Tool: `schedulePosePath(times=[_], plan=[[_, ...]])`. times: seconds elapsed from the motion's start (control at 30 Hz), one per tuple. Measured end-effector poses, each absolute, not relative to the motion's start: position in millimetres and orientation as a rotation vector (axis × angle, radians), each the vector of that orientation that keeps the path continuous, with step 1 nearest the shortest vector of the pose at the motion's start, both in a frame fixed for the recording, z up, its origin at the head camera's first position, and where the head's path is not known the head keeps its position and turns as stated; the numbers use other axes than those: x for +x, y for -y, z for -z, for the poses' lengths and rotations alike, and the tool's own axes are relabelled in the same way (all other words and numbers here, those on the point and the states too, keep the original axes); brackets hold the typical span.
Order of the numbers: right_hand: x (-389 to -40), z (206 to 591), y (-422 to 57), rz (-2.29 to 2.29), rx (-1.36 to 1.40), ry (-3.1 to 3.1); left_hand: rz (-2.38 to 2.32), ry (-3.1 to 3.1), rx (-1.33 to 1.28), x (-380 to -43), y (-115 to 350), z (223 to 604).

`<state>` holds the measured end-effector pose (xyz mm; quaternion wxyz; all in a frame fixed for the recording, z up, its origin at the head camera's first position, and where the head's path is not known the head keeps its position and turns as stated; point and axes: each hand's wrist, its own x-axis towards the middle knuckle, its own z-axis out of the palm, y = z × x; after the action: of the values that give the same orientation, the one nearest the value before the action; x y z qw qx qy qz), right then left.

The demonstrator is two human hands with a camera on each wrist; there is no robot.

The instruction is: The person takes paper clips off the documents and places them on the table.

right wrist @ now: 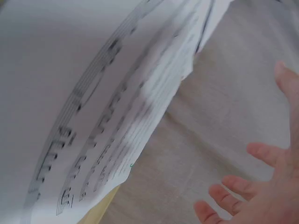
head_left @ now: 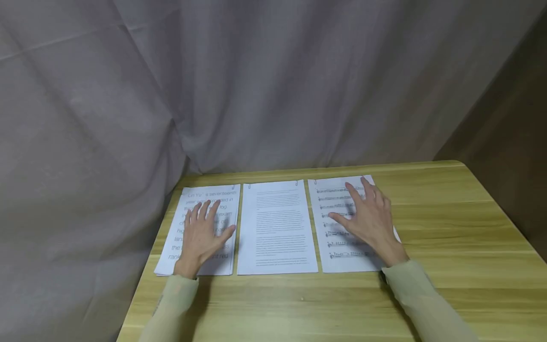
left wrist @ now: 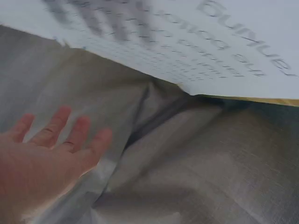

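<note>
My left hand (head_left: 200,237) is spread over a paper-clipped stack of large-print pages (head_left: 168,251), its shadow falling on the text. In the left wrist view, a gap shows between the left hand (left wrist: 51,158) and the page. Over at the right, my right hand (head_left: 371,216) hovers with fingers apart above sheet music (head_left: 342,262). The right wrist view has the right hand (right wrist: 257,186) held off the staves, gripping nothing. Between the hands lies a page of small print (head_left: 278,228), untouched.
Paper clips (head_left: 297,183) sit along the top edges of the papers. All three lie side by side on a wood-grain table (head_left: 453,228). A grey curtain (head_left: 273,85) hangs behind and to the left of the table. Something dark shows by the right cuff (head_left: 397,273).
</note>
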<state>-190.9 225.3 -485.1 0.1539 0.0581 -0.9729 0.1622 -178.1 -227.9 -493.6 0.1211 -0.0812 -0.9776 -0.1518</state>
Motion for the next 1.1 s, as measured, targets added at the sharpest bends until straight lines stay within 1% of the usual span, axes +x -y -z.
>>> schedulePosePath(times=[0.13,0.3,0.47,0.57,0.73,0.9,1.1], plan=[[-180,477,-222,-0.64,0.111,2.723,0.601,2.805,-0.189,-174,221,487],[-159,467,-220,-0.844,0.014,2.664,0.815,2.758,-0.07,-165,214,479],[-137,462,-225,-0.899,-0.138,2.695,0.962,2.707,-0.022,-160,202,475],[-124,465,-234,-0.901,-0.221,2.741,1.015,2.689,-0.017,-157,190,474],[-108,481,-251,-0.896,-0.324,2.845,1.066,2.692,-0.044,-150,168,478],[-100,495,-265,-0.872,-0.447,2.954,1.188,2.674,-0.139,-143,142,489],[-96,500,-276,-0.812,-0.447,3.031,1.493,2.668,-0.249,-134,105,497]])
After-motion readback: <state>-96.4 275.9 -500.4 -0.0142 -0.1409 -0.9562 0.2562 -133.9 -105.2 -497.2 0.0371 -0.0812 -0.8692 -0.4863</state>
